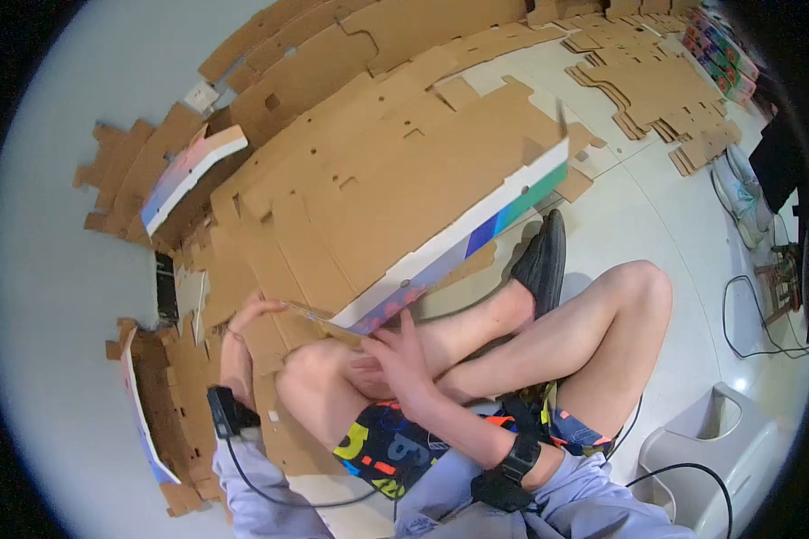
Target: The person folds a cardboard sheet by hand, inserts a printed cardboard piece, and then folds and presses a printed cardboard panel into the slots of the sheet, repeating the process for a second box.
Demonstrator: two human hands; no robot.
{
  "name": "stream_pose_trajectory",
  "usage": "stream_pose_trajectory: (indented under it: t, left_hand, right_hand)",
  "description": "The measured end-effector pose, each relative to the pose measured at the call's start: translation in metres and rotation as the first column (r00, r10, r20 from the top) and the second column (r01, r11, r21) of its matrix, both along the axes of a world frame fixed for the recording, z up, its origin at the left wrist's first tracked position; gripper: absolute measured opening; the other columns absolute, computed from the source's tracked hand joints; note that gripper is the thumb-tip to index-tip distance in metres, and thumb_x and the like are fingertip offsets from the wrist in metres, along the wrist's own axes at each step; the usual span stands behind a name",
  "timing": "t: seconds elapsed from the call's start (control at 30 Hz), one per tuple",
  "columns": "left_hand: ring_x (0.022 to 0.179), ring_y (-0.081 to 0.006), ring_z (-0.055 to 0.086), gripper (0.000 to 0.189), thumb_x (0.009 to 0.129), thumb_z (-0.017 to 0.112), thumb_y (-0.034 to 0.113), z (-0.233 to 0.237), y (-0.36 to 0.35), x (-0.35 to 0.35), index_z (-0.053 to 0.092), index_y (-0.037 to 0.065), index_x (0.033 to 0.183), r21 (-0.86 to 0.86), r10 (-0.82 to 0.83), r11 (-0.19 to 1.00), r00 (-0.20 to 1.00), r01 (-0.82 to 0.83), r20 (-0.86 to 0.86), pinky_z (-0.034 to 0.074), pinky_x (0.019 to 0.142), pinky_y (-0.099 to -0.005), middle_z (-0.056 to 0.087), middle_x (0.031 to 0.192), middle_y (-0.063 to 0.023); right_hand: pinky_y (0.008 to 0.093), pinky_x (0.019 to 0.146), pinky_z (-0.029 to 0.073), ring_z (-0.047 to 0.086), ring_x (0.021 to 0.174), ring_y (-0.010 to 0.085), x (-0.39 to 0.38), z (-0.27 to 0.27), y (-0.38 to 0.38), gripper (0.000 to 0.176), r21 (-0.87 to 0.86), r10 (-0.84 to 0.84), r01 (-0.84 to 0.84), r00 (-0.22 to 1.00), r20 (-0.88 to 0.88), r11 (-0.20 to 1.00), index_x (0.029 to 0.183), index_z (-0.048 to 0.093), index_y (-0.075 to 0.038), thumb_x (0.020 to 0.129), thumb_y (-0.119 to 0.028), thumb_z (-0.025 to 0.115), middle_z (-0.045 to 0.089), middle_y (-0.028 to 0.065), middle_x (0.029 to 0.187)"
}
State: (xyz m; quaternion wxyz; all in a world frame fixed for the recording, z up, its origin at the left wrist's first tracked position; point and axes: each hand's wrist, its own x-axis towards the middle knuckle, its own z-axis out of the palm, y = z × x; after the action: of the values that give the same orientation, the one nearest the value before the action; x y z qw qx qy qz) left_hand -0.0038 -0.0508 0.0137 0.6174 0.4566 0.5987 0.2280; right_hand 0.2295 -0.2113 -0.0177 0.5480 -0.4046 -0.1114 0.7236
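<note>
A large brown cardboard box blank (pixel 422 180), partly folded, leans up in front of me. Its long side flap (pixel 463 238) is printed white, blue, green and pink. At the blank's near left corner, my left hand (pixel 257 311) has its fingers closed on the edge. Just under the near end of the printed flap is my right hand (pixel 394 359), fingers apart, one fingertip by the flap's lower edge. No object shows in that hand. Both wrists wear black straps with devices.
Flat cardboard pieces (pixel 656 81) lie stacked at the upper right. Folded trays with printed edges (pixel 198 175) stand along the wall at left. My bent legs (pixel 548 359) are below the blank. A grey plastic stool (pixel 719 449), cables and shoes (pixel 742 193) are at right.
</note>
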Motion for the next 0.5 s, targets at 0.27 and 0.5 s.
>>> stream_pose_trajectory:
  t: [0.27,0.5]
  left_hand:
    - [0.095,-0.0200,0.060,0.053,0.069,0.067,0.001,0.020,-0.023,-0.007,0.048,-0.001,0.119,0.166,-0.051,0.985,0.999,0.047,0.018,0.048,0.083,-0.0314,0.061,0.105,-0.0097]
    - [0.095,-0.0181,0.059,0.051,0.069,0.069,0.000,0.045,-0.092,0.032,0.048,-0.001,0.115,0.356,-0.081,0.931,0.997,0.075,0.000,0.048,0.083,-0.0308,0.060,0.103,-0.0089]
  right_hand:
    - [0.0360,0.072,0.052,0.063,0.088,0.0238,0.053,0.013,0.001,0.094,-0.140,-0.044,0.042,0.999,-0.013,0.989,0.146,-0.002,-0.019,0.084,-0.052,0.060,0.050,0.0137,0.127]
    - [0.0361,0.075,0.050,0.062,0.090,0.0235,0.062,0.014,0.007,0.085,0.074,-0.211,0.201,0.957,0.196,0.977,0.142,0.009,-0.014,0.085,-0.056,0.056,0.053,0.0088,0.114]
